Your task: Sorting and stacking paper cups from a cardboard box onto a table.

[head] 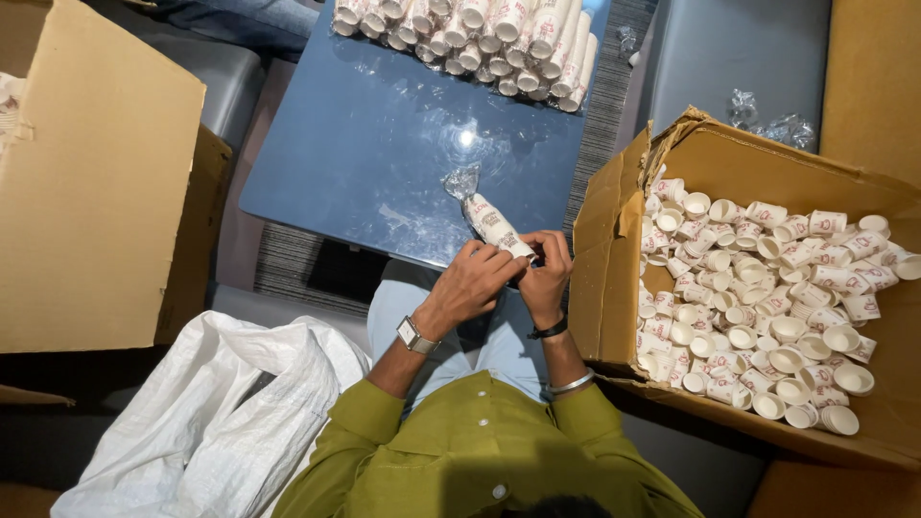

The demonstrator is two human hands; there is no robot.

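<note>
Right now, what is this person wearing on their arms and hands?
Both arms come out of olive-green shirt sleeves pushed up near the elbows. The left hand has no glove; its wrist carries a square silver-cased wristwatch. The right hand, also ungloved, has a thin black wristband and, further up the forearm, a plain silver metal bangle.

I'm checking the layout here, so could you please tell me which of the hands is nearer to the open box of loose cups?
Right. The right hand is beside the box; the left hand is farther away.

Both hands, left hand (472, 284) and right hand (546, 273), grip 1 wrapped stack of paper cups (494, 225) (plastic-sleeved) over the blue table (384, 144).
</note>
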